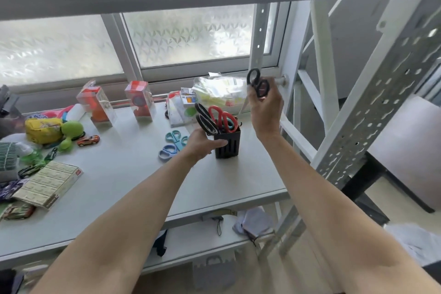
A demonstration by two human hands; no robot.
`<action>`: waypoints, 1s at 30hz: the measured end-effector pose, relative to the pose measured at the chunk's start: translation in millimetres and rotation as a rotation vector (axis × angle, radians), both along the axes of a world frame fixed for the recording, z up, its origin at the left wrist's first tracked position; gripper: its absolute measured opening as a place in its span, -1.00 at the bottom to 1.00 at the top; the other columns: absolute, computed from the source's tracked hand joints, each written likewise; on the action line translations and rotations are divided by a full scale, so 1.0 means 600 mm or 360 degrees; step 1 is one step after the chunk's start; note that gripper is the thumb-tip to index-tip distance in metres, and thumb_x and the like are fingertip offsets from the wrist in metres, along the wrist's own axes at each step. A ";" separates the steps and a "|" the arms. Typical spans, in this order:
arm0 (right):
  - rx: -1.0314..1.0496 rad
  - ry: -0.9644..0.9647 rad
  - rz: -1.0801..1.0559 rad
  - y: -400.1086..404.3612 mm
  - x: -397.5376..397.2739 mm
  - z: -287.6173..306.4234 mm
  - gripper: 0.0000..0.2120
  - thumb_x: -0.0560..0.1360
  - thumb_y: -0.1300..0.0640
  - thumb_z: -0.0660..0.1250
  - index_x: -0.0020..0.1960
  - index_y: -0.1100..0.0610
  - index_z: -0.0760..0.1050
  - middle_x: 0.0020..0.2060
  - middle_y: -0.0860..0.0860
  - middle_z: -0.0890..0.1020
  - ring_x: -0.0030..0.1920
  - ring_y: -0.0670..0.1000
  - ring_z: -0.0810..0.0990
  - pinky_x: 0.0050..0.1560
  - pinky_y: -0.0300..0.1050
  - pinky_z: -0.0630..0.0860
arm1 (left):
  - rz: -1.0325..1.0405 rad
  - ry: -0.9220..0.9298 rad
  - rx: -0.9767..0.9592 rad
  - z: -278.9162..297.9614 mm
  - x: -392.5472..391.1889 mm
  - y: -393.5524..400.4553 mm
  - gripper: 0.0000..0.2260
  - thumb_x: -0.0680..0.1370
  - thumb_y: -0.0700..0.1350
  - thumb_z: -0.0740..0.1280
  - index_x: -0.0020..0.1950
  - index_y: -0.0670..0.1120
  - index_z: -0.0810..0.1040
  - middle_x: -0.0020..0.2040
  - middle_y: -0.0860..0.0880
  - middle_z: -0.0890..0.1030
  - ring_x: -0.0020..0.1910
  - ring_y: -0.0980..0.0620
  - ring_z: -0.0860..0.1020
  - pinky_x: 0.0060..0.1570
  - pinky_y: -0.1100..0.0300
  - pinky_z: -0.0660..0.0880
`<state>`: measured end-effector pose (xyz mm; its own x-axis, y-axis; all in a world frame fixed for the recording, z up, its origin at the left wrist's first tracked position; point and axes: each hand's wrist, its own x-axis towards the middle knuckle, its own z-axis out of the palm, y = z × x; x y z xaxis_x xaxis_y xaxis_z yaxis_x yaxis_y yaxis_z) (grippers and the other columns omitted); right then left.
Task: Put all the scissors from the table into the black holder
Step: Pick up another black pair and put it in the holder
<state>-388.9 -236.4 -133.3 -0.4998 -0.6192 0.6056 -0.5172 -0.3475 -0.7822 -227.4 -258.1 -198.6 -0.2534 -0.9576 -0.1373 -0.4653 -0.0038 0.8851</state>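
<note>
The black holder stands near the table's right end. Black-handled scissors and red-handled scissors stick out of it, with a bit of teal handle behind them. My left hand grips the holder's left side. My right hand is raised above and right of the holder, closed on another pair of black-handled scissors, handles up. Two pairs of blue scissors lie on the table just left of the holder.
Clear toy boxes, a plastic bag, a green plush, a toy car and a flat carton crowd the back and left. A perforated metal rack post rises at the right.
</note>
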 end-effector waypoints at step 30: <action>0.1031 -0.0006 0.0357 -0.019 0.016 -0.049 -0.55 0.60 -0.05 0.22 -0.40 0.14 0.50 -0.44 0.04 0.54 -0.31 0.08 0.51 -0.17 0.07 0.54 | 0.0237 0.0050 -0.0142 -0.017 -0.022 0.001 -0.64 0.35 -0.09 0.55 0.12 -0.08 0.65 0.08 -0.07 0.68 0.07 -0.12 0.63 0.08 -0.14 0.61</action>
